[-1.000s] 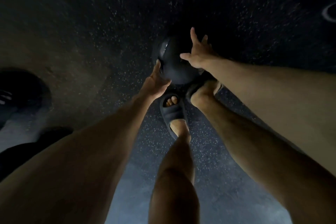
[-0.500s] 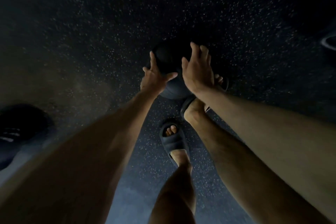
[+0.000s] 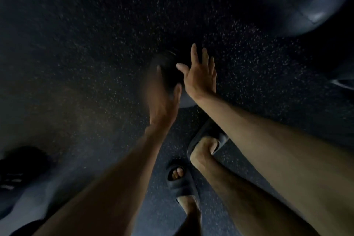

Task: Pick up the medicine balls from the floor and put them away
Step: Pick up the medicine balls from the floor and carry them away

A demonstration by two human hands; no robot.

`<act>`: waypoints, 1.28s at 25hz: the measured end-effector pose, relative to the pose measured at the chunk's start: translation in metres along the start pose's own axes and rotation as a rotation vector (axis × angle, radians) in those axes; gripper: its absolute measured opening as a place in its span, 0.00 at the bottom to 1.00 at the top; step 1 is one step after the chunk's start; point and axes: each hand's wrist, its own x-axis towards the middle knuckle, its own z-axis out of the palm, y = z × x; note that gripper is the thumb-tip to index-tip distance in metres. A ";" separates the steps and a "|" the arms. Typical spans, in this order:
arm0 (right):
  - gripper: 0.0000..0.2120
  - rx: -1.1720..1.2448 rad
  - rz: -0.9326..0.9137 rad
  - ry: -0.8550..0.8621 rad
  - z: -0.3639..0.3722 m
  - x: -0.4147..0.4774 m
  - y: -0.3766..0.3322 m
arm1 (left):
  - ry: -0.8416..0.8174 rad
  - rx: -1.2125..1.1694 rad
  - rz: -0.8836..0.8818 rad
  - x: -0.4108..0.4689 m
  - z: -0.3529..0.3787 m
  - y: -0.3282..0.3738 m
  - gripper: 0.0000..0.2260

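A black medicine ball (image 3: 169, 72) sits low in front of me over the dark speckled floor, mostly hidden in the dim light. My left hand (image 3: 163, 96) lies against its left and near side, blurred by motion, fingers stretched along the ball. My right hand (image 3: 201, 76) is on the ball's right side with fingers straight and spread, thumb pointing left across the top. Whether the ball still touches the floor I cannot tell.
A large dark ball (image 3: 306, 0) lies at the top right and another dark object (image 3: 342, 82) at the right edge. A black ball with white markings (image 3: 17, 174) sits at the lower left. My feet in dark slides (image 3: 182, 182) stand just behind the ball.
The ball and both hands have moved farther from my feet. My left hand slid up along the ball's left side, and my right hand's fingers spread wider over the right side.
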 end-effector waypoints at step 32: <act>0.31 0.018 0.025 0.304 -0.154 0.192 -0.074 | -0.210 0.417 -0.079 0.352 -0.053 0.267 0.31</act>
